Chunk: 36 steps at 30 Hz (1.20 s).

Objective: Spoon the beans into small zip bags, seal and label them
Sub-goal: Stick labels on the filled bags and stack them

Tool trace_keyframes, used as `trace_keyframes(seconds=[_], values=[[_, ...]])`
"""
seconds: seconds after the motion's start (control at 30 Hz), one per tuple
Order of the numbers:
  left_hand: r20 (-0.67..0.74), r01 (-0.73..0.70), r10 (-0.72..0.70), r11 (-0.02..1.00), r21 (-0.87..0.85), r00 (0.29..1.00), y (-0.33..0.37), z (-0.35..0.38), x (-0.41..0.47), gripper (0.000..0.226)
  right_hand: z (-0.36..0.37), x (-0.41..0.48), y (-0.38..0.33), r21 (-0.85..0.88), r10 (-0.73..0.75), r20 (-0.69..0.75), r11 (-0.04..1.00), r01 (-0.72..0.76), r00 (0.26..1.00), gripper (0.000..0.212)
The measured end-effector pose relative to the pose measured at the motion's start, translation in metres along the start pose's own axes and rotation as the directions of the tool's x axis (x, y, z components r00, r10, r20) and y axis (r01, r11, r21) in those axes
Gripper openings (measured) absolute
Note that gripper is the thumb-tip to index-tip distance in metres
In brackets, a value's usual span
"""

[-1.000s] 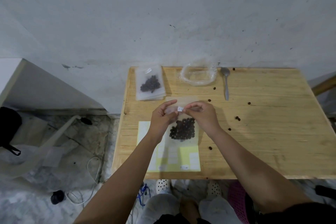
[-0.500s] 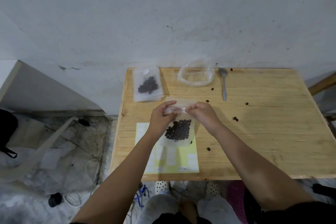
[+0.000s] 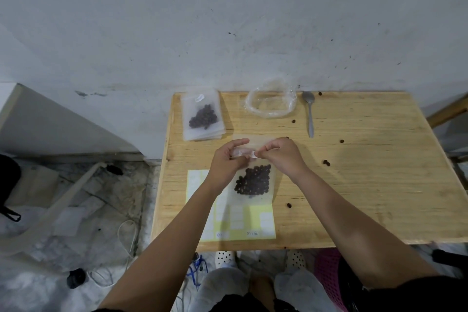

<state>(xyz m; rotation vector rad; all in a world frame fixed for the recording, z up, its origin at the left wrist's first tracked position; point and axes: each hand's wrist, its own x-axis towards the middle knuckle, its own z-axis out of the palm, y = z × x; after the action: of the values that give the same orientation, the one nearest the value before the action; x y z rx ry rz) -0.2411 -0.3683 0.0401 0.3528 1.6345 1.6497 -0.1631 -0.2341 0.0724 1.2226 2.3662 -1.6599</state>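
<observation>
Over label sheet (image 3: 262, 223), translucent bean-filled bag (image 3: 253, 181)

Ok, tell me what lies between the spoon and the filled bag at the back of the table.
In the head view, a crumpled clear plastic bag lies between them, with one loose bean beside the spoon.

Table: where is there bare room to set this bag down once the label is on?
Widest bare patch: the right half of the table, right of the spoon, holding only a few loose beans. Crowded: the far-left corner with the stack of bags, the clear plastic wrapper beside it, and the middle, where the held zip bag overlaps the label sheet.
</observation>
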Motion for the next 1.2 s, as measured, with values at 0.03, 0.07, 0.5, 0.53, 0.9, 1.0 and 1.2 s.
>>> trace_keyframes(seconds=[0.03, 0.07, 0.5, 0.53, 0.9, 1.0, 1.2], values=[[0.002, 0.002, -0.002, 1.0, 0.002, 1.0, -0.001, 0.0, 0.001, 0.038, 0.0, 0.0, 0.0, -0.004, -0.004, 0.002, 1.0, 0.004, 1.0, 0.013], [0.005, 0.005, -0.005, 1.0, 0.006, 1.0, -0.001, 0.0, 0.002, 0.038, -0.001, 0.0, 0.0, -0.01, -0.005, 0.003, 1.0, 0.005, 1.0, 0.013], [0.006, -0.003, 0.003, 0.998, 0.058, 1.0, 0.002, 0.003, 0.004, 0.038, -0.003, 0.004, 0.006, -0.018, -0.047, 0.034, 0.999, 0.048, 0.998, 0.012], [0.0, -0.001, 0.001, 0.999, 0.054, 1.0, 0.002, 0.004, 0.004, 0.038, -0.004, 0.004, 0.006, -0.022, -0.056, 0.034, 0.998, 0.057, 0.998, 0.013], [-0.07, -0.027, 0.026, 1.0, -0.014, 0.997, 0.002, 0.01, 0.006, 0.032, 0.0, 0.009, 0.012, -0.013, -0.109, 0.03, 0.994, 0.11, 0.994, 0.013], [-0.085, -0.038, 0.039, 0.999, 0.011, 0.996, 0.0, 0.01, 0.007, 0.031, -0.001, 0.009, 0.01, -0.003, -0.105, 0.028, 0.994, 0.105, 0.994, 0.014], [-0.124, -0.059, 0.063, 0.998, 0.028, 0.99, 0.002, 0.012, 0.01, 0.03, 0.003, 0.014, 0.013, -0.028, -0.104, -0.026, 0.994, 0.104, 0.994, 0.018]])
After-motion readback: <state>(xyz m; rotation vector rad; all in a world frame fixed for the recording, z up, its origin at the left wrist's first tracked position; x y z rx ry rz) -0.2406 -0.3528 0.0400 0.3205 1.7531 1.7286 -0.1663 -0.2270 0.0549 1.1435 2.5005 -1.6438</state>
